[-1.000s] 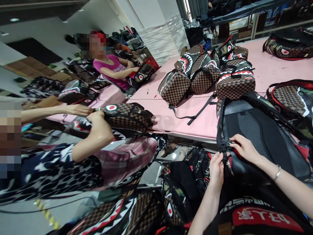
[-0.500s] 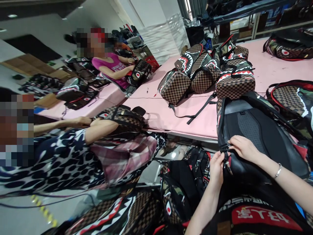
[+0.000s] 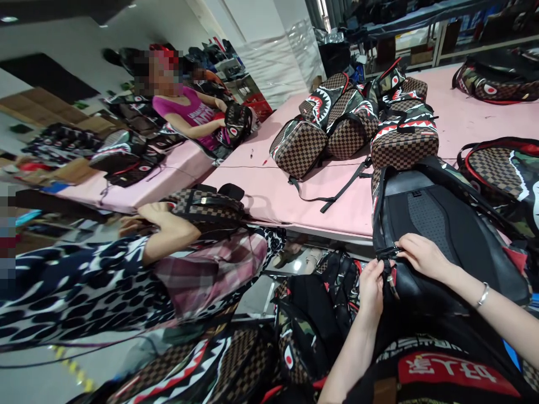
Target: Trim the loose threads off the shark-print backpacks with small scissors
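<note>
A black backpack lies with its padded back panel facing up, partly on the pink table edge and partly over my lap. At its left side, my left hand pinches a black strap near a buckle. My right hand, with a silver bangle on the wrist, grips the same strap area just above and to the right. Both hands are close together with fingers closed. Exactly how the strap runs between the fingertips is too small to tell.
Checkered shark-mouth backpacks are heaped on the pink table beyond. More bags fill the space below left. A person in a patterned dress handles a bag at left; another person works farther back.
The near person at left has leaned back leftward, and that person's hands have shifted. The farther person's bag has turned slightly. My hands have barely moved on the strap.
</note>
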The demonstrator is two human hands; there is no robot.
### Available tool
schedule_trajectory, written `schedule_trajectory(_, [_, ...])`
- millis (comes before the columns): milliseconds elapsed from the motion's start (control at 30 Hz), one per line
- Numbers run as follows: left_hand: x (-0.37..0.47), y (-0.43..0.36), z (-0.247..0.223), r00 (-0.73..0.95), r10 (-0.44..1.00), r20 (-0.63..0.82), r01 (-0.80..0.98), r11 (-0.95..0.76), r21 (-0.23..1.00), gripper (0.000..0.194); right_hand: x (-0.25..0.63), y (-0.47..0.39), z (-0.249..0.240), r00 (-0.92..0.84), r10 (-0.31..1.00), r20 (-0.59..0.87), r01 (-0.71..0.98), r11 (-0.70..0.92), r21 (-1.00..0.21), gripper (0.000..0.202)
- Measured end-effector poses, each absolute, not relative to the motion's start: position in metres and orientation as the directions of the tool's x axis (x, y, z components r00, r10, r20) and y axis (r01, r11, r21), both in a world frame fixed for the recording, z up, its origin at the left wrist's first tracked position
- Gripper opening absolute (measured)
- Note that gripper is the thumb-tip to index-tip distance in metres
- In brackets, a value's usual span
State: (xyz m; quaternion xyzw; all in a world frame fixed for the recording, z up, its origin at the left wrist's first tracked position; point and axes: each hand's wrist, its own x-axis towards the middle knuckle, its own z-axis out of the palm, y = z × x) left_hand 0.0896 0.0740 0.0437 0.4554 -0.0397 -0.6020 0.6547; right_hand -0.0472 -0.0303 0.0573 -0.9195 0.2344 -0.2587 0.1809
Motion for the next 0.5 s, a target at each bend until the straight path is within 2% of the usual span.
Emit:
schedule_trajectory(167, [0.087, 0.075, 0.043, 0.27, -0.836, -0.477, 0.724, -0.15, 0.673, 0.032, -0.04, -0.028, 0.058, 0.759, -0.525, 0.385, -0.353, -0.829, -0.433, 0.012])
schedule_trajectory(233, [0.088, 0.075, 0.042, 0.269, -0.841, -0.47, 0.719, -0.149, 0.679, 0.031, -0.037, -0.027, 0.057, 0.749, -0.541, 0.382, -0.35, -0.813, -0.466, 0.011])
schedule_trajectory(300, [0.088, 0.075, 0.043, 0.27, -0.848, -0.457, 0.716, -0.14, 0.684, 0.029, -0.035, -0.025, 0.053, 0.725, -0.578, 0.375, -0.308, -0.759, -0.574, 0.01])
schedule_trajectory(367, [0.089, 0.074, 0.045, 0.276, -0.862, -0.426, 0.713, -0.113, 0.692, 0.027, -0.033, -0.02, 0.049, 0.686, -0.651, 0.326, -0.247, -0.629, -0.737, 0.009])
schedule_trajectory(433, [0.089, 0.072, 0.047, 0.283, -0.878, -0.385, 0.704, -0.082, 0.705, 0.026, -0.031, -0.013, 0.046, 0.636, -0.738, 0.224, -0.18, -0.425, -0.887, 0.01])
schedule_trajectory(500, [0.09, 0.071, 0.049, 0.277, -0.888, -0.367, 0.692, -0.081, 0.717, 0.028, -0.029, -0.007, 0.049, 0.593, -0.796, 0.126, -0.055, -0.196, -0.979, 0.017])
